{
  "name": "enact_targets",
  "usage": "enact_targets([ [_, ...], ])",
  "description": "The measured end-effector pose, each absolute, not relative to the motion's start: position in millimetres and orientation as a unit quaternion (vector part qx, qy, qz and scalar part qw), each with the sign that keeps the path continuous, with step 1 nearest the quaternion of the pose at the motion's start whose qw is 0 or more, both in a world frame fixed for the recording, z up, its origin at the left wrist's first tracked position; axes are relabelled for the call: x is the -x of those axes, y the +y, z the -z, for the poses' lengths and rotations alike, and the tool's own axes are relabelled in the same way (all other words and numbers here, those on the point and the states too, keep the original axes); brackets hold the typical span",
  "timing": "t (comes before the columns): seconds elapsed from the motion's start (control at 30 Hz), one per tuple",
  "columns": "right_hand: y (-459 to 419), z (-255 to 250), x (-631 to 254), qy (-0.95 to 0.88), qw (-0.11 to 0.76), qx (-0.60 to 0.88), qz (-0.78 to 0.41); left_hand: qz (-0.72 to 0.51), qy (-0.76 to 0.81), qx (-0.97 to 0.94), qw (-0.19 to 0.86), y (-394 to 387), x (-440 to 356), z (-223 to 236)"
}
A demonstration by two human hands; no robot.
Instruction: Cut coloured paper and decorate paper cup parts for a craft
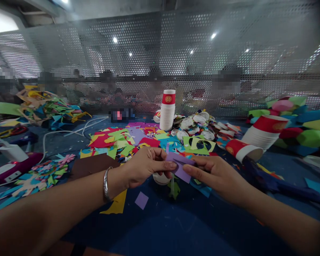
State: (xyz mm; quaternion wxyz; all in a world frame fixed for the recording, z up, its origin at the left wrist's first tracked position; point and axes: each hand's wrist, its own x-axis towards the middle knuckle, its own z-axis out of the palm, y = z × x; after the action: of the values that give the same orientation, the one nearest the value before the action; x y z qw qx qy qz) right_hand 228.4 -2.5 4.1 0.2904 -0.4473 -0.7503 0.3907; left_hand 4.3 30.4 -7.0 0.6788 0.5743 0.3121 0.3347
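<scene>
Two hands (145,165) pinch purple paper (185,175) near one square (142,200).

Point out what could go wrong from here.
The purple paper, pinched by both the left hand and right hand, might crease or tear if they pull apart. The loose purple square on the table could be brushed aside. The tall cup stack might topple if bumped.

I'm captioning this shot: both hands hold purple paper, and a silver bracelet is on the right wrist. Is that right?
Wrong wrist: the head view shows the silver bracelet at the wrist of the left hand. That hand and the right hand do both hold purple paper.
</scene>
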Motion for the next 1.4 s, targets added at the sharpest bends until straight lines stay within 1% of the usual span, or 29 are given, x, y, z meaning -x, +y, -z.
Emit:
enact_targets([
  [0.2, -3.4, -5.2, -227.2, -0.748, 0.299, 0.443, -0.393, -0.333, 0.309, -0.549, 0.701, 29.5, -7.3, 8.2],
  [0.43, -1.3, -4.0, -224.4, -0.719, 0.317, 0.424, -0.45, -0.34, 0.325, -0.518, 0.715, 27.5, -7.8, 7.9],
  [0.8, -2.3, 0.7, -228.1, -0.745, 0.268, 0.454, -0.409, -0.302, 0.323, -0.524, 0.728, 21.8, -8.4, 16.8],
  [1.03, -2.1, 2.4, -227.9, -0.756, 0.276, 0.453, -0.384, -0.305, 0.327, -0.548, 0.707, 24.0, -9.1, 13.7],
  [1.23, 0.1, 4.2, -228.4, -0.768, 0.287, 0.462, -0.339, -0.307, 0.31, -0.54, 0.72, 25.0, -10.4, 11.6],
  [1.4, 0.1, 3.9, -228.5, -0.769, 0.296, 0.459, -0.332, -0.305, 0.308, -0.556, 0.71, 26.1, -10.5, 10.0],
])
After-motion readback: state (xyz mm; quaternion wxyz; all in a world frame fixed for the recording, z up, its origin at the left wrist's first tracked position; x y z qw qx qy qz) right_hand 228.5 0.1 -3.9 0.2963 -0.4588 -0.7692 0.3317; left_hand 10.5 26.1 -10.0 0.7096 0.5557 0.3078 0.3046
